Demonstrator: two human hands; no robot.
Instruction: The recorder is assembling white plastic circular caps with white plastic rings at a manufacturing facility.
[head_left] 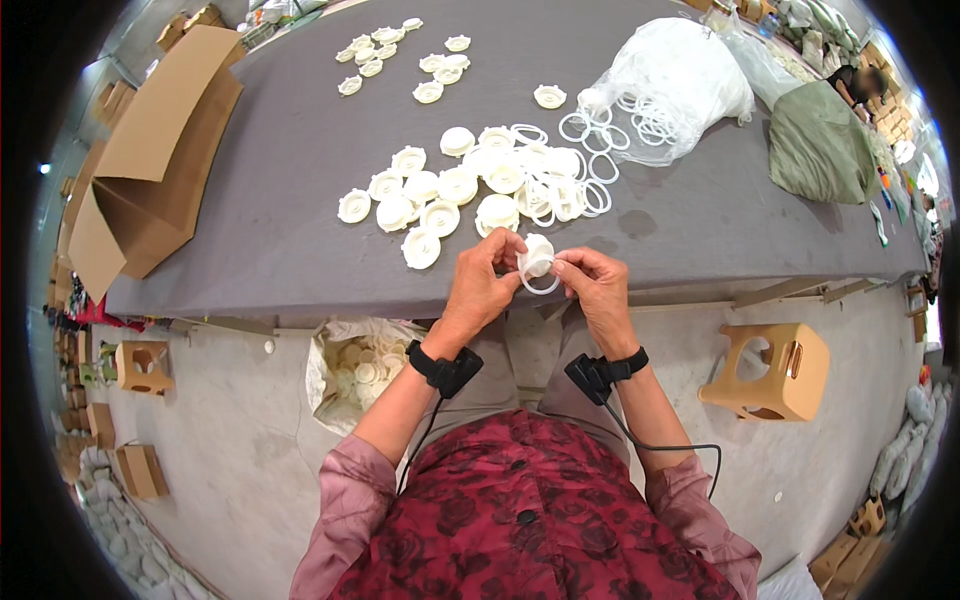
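Just in front of the table edge, my left hand grips a white plastic cap between thumb and fingers. A white sealing ring hangs round the cap's lower side. My right hand pinches the ring at its right side; whether it also touches the cap is hard to see. Beyond my hands lies a loose heap of similar white caps, with several white rings on its right part. More rings spill from a clear plastic bag farther right.
An open cardboard box stands on the grey table at left. More caps lie at the far side. A green cloth bag is at right. Below are a sack of caps and a tan stool.
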